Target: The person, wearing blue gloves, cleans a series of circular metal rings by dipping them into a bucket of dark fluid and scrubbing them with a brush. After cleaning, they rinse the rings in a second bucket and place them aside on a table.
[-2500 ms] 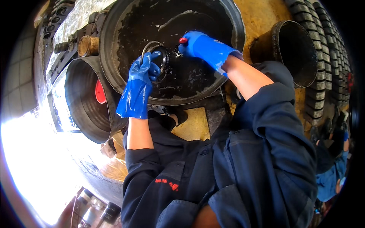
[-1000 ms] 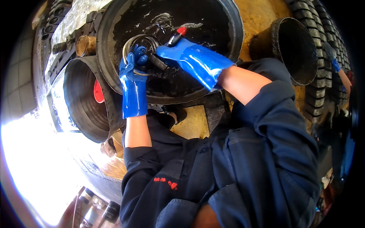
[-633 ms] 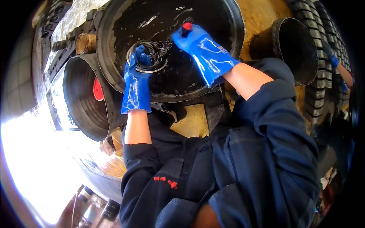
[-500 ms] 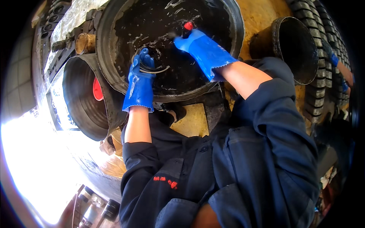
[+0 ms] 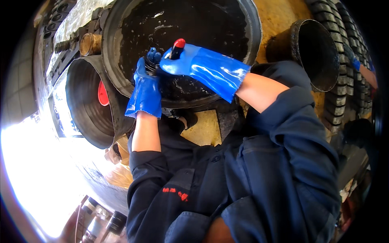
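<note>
My two hands wear long blue rubber gloves and meet over the near left part of a large round metal tub [image 5: 254, 28] of dark liquid. In my left hand [image 5: 145, 91] is a bundle of thin curved metal rings [image 5: 151, 67], partly hidden by the fingers. My right hand [image 5: 186, 60] is wrapped round a black handle with a red end [image 5: 177, 47], which points up and away from me. The working end of that tool is hidden behind the glove, close against the rings.
An open dark drum [image 5: 87, 113] with a red round piece [image 5: 103, 93] inside lies left of the tub. A brown cylinder [image 5: 86, 44] sits behind it. To the right are a blackened bucket [image 5: 320, 56], large tyres [image 5: 337, 93] and another person's gloved hand [image 5: 356, 64].
My right hand has moved left and nearer, from over the middle of the liquid to the rings, bringing the red-ended tool. My left hand has tilted slightly and keeps the rings.
</note>
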The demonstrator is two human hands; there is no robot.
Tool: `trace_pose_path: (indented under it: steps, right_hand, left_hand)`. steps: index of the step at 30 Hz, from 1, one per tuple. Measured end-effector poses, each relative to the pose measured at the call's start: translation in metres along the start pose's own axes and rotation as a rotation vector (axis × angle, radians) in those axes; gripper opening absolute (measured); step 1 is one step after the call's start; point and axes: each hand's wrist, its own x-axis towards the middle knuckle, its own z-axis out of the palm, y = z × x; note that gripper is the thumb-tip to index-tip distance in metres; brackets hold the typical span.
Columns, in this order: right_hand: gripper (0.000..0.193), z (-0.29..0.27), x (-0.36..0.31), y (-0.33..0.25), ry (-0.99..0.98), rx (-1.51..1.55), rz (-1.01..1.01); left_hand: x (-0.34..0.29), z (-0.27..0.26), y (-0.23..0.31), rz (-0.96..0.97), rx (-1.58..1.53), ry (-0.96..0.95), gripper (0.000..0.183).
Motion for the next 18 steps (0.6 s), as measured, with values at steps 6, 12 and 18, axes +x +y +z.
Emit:
trace_pose_path:
  steps: [6,12,18]
  right_hand:
    - [0.038,-0.009,-0.010,0.032,0.120,-0.099,0.109]
    - [0.047,-0.038,0.007,0.039,0.256,-0.216,0.238]
    - [0.045,-0.084,0.025,0.031,0.551,-0.307,0.147]
  left_hand:
    - [-0.029,0.035,0.012,0.061,-0.066,0.147,0.040]
    - [-0.030,0.034,0.020,-0.132,-0.082,-0.120,0.044]
    - [-0.057,0.040,0.024,-0.164,-0.090,-0.406,0.044]
